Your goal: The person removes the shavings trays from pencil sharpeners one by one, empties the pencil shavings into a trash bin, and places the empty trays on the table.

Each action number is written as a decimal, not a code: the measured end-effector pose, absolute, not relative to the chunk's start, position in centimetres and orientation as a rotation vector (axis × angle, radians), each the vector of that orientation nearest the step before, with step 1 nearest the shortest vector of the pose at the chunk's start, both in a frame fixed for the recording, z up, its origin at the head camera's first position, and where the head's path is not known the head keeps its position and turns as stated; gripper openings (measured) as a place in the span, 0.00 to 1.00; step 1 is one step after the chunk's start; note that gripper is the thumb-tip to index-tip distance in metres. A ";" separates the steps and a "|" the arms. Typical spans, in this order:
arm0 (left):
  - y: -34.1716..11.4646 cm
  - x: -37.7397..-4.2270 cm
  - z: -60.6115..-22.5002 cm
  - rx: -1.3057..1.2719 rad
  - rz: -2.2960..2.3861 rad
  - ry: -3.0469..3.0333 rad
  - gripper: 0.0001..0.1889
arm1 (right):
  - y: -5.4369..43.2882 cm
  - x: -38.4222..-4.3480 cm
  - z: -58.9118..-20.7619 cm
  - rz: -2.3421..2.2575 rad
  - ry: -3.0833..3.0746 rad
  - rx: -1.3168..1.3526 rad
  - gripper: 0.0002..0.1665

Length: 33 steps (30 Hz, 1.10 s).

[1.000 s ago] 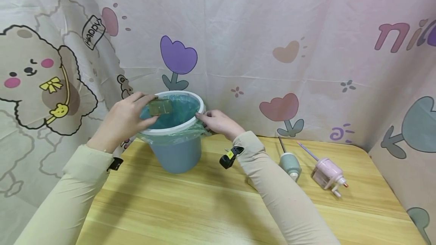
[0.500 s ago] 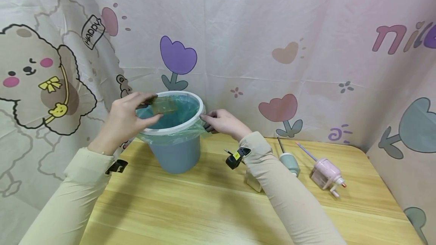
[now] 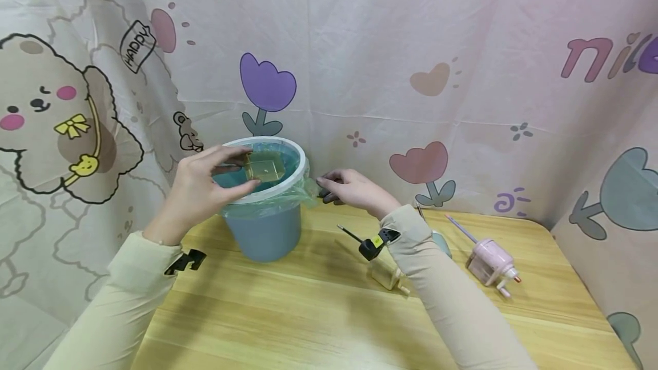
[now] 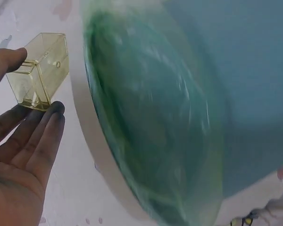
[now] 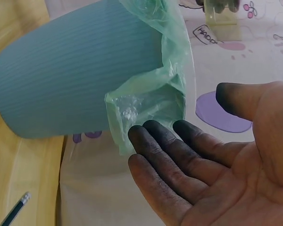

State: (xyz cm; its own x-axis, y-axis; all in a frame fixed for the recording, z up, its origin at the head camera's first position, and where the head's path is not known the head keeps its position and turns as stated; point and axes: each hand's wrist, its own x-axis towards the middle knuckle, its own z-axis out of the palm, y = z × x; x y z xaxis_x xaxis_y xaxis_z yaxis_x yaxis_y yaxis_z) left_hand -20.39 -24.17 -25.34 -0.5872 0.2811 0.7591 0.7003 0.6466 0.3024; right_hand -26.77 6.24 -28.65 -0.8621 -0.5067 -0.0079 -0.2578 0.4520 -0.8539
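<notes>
In the head view, my left hand [image 3: 200,187] pinches a clear yellow plastic box [image 3: 265,169] above the mouth of the blue trash can [image 3: 264,236]. The left wrist view shows thumb and fingertips gripping one end of this box [image 4: 45,70], whose see-through walls show no clear contents. A thin green trash bag [image 3: 264,204] lines the can and folds over its white rim. At the can's right side is my right hand [image 3: 357,190], fingers extended and dark-smudged in the right wrist view. Its fingertips lie close to the hanging bag edge [image 5: 146,106]; whether they touch is unclear.
On the wooden table [image 3: 267,318], a pale yellow pencil sharpener [image 3: 384,274] with a dark pencil [image 3: 349,233] sits partly behind my right forearm. A green sharpener [image 3: 441,242] is mostly hidden by the sleeve. Farther right lies a pink sharpener [image 3: 493,261] with a purple pencil.
My left hand has moved right with the box, turning it from over the can's left side toward its middle. The right hand has let go of the bag's rim and drawn right.
</notes>
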 end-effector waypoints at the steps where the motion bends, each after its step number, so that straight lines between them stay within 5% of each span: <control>1: -23.9 -20.3 -25.5 -0.768 -0.798 -2.174 0.28 | 6.5 -26.7 -28.7 -1.368 2.446 -0.659 0.30; 33: -18.1 -19.6 -32.4 -0.904 -1.097 -2.333 0.28 | 12.8 -23.6 -31.3 -1.128 2.727 -0.797 0.26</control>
